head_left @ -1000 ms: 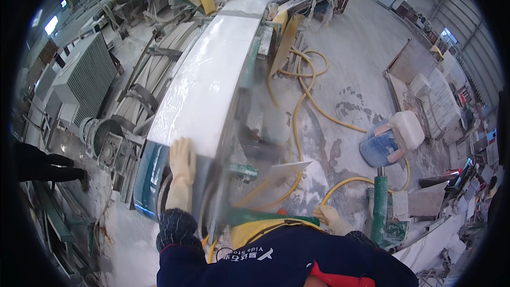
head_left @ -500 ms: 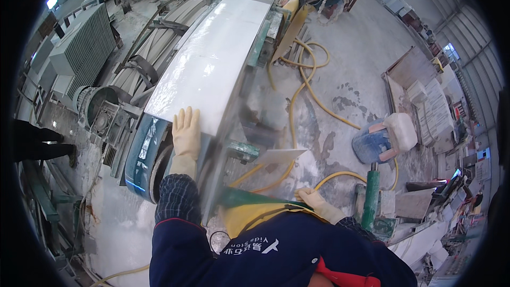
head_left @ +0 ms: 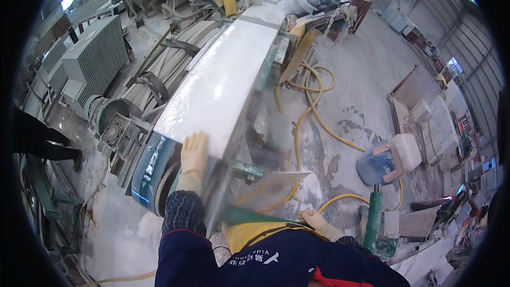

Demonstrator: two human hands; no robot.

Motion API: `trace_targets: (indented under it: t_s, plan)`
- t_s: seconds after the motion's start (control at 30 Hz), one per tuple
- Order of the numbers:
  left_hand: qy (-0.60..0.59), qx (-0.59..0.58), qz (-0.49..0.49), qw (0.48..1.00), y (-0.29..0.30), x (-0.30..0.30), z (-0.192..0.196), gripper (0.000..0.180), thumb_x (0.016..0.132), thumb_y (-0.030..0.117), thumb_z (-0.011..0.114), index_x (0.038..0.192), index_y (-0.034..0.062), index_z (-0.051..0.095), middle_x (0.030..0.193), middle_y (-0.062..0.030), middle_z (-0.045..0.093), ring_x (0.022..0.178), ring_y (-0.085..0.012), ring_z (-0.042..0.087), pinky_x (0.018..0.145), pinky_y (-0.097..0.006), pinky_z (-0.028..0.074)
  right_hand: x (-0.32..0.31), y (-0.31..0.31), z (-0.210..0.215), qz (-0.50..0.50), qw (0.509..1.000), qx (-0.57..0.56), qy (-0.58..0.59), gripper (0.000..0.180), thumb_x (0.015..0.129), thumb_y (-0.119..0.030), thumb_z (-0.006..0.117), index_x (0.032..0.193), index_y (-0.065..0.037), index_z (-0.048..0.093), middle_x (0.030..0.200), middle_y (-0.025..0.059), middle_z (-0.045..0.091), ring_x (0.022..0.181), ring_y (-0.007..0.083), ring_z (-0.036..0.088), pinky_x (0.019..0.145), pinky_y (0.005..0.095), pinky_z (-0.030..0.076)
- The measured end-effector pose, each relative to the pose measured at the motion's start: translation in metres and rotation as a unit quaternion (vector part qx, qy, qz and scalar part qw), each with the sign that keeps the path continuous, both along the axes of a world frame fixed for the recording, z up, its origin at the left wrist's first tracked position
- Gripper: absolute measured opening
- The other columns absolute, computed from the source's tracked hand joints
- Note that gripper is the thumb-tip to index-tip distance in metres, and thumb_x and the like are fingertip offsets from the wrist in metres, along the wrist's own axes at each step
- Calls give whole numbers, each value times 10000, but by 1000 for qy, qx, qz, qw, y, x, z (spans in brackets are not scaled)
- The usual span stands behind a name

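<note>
My left hand (head_left: 194,157), in a cream rubber glove, lies on the near end of a long, shiny white slab (head_left: 218,82). Its fingers are stretched out, pointing away from me. The slab rests along a narrow machine bed with a blue belt (head_left: 144,172) curving round its near end. By the front of my yellow apron (head_left: 255,234) is my right hand (head_left: 321,225), gloved alike. Its fingers look loosely extended; I see nothing in them, though the apron's edge partly hides them. A thin pale sheet (head_left: 276,188) sticks out right of the bed.
A yellow hose (head_left: 297,133) loops over the floor to the right. Beyond it stands a blue container (head_left: 378,165), left of stacked slabs (head_left: 438,122). A green post (head_left: 374,220) rises near my right arm. At the left are a motor (head_left: 111,125) and a person's dark-clothed legs (head_left: 45,141).
The whole view has shifted, so the slab and machine sit lower in the picture. My left hand has slid slightly toward me at the slab's end. My right hand stays by the apron.
</note>
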State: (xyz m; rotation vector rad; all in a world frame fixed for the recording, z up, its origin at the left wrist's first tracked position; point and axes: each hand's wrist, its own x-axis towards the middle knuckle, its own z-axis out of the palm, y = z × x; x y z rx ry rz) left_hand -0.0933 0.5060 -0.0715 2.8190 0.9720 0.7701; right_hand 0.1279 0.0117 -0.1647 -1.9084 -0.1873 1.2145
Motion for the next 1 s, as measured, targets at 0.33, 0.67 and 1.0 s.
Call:
trace_targets:
  t_s: [0.33,0.67,1.0]
  plan:
    - [-16,18,5,1000,-5,-4,6,383,918,86,540,1295,91,602,1373,-98,617,1350,-293,514,1182,-489,354,2,7,-1,-5,999,-31,17,391,1018,-210,553,1272,72,647,1234,204,700,1156,261,674,995,355,537]
    - [-10,21,10,1000,-9,-9,5,377,934,102,543,1305,103,613,1391,-88,619,1362,-293,512,1192,-483,340,4,2,-5,-28,998,7,53,335,1028,-171,585,1269,50,656,1210,162,708,1093,229,681,956,344,552]
    - [-15,19,4,1000,-12,-15,6,386,932,98,550,1312,96,618,1385,-92,624,1355,-303,519,1186,-494,347,3,3,-13,-67,997,-14,41,271,1018,-118,579,1216,30,690,1116,132,740,958,198,718,867,318,586]
